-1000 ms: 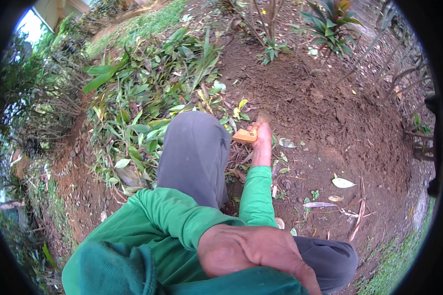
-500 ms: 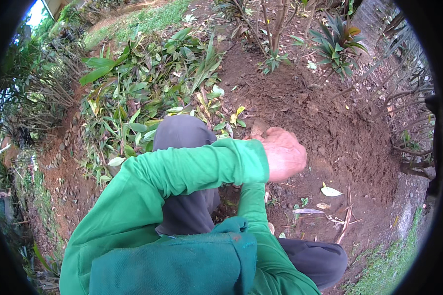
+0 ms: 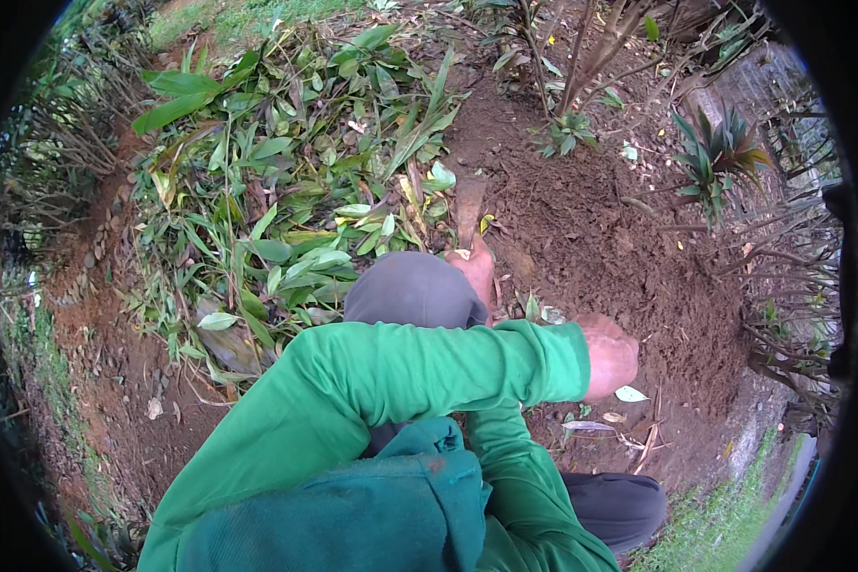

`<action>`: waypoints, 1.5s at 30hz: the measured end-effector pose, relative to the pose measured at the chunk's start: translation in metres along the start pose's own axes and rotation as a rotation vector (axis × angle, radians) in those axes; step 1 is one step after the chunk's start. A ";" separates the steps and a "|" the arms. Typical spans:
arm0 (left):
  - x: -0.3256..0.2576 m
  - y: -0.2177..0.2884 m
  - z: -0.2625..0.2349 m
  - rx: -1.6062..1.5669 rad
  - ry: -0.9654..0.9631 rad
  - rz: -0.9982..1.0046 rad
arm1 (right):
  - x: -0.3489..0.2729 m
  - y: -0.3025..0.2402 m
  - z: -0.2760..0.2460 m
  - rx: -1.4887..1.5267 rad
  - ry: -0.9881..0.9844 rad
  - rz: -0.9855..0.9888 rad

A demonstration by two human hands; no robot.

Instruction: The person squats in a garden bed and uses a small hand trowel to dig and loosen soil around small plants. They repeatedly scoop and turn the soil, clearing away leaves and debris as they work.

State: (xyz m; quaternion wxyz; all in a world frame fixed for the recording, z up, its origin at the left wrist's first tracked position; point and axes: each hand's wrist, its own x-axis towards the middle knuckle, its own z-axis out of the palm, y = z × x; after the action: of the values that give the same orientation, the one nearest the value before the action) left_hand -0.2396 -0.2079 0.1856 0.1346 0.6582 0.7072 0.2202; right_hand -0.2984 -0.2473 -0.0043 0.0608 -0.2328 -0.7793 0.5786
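My left arm, in a green sleeve, crosses over my right arm. Its hand, my left hand [image 3: 610,357], is over bare brown soil [image 3: 667,286] on the right, seen from the back with fingers curled under; anything in them is hidden. Past my grey-clad knee [image 3: 415,286], my right hand [image 3: 480,271] is closed round a short hand tool. The tool's flat, soil-brown blade [image 3: 469,205] points away from me and widens toward its far end, beside a few yellow leaves at the edge of a leaf pile [image 3: 286,191].
Thin-stemmed shrubs [image 3: 574,76] rise at the far side, with a red-green spiky plant [image 3: 715,157] to their right. Bare branches [image 3: 782,257] reach in from the right. Fallen pale leaves [image 3: 629,394] lie close by, and a grass strip [image 3: 715,520] borders the lower right.
My left hand has moved right and nearer, apart from my right hand. My right hand, hidden before, now shows on the left with the tool's blade. The view has shifted slightly.
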 end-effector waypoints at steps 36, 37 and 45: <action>-0.037 -0.061 -0.027 -0.073 -0.036 -0.184 | 0.015 0.008 -0.005 1.023 -0.077 0.520; -0.037 -0.061 -0.027 -0.056 -0.039 -0.196 | 0.018 0.008 -0.005 1.014 -0.092 0.517; -0.034 -0.069 -0.019 -0.110 -0.085 -0.194 | 0.033 0.000 -0.008 1.032 -0.076 0.578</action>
State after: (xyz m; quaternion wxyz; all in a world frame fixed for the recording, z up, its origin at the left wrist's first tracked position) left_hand -0.3057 -0.2462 0.1647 0.2210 0.5869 0.7482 0.2165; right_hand -0.3251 -0.2258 -0.0074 -0.0219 -0.3553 -0.3037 0.8837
